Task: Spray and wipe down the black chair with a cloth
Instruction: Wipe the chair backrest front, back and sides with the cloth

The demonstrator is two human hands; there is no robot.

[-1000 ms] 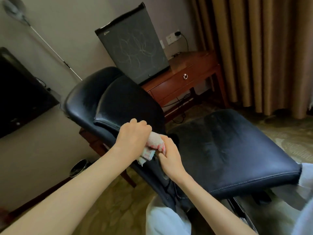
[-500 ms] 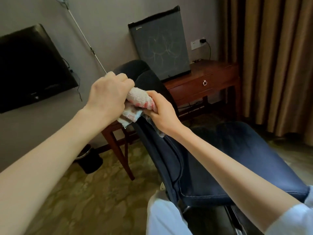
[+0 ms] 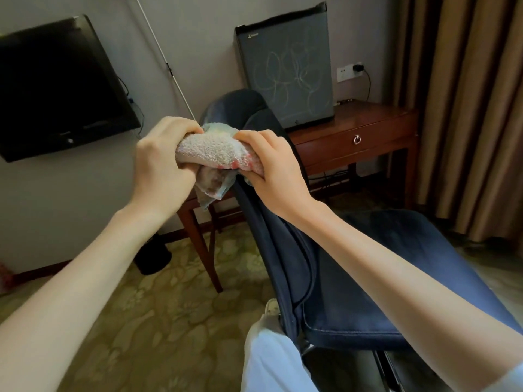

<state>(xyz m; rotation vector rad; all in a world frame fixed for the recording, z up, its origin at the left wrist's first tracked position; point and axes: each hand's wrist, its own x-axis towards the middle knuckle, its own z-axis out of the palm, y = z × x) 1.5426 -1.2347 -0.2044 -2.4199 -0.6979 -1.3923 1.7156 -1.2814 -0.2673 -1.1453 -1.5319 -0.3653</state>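
Both hands hold a bunched white terry cloth (image 3: 218, 149) with pink and pale blue marks in front of me, above the chair's side edge. My left hand (image 3: 162, 162) grips its left end, and my right hand (image 3: 276, 166) grips its right end; a loose corner hangs below between them. The black chair (image 3: 348, 281) lies reclined to the right, its headrest (image 3: 232, 108) rising behind the cloth and its seat stretching toward the lower right. No spray bottle is in view.
A wooden side table (image 3: 365, 131) with a drawer stands behind the chair and carries a dark mini fridge (image 3: 285, 72). A wall-mounted TV (image 3: 56, 86) hangs at left, a black bin (image 3: 152, 254) sits below it, and brown curtains (image 3: 467, 94) hang at right. Patterned carpet (image 3: 158, 315) covers the floor.
Both hands have lifted the cloth up from the chair's side, and the right hand now grips the cloth's right end more fully. The view has swung left and upward.
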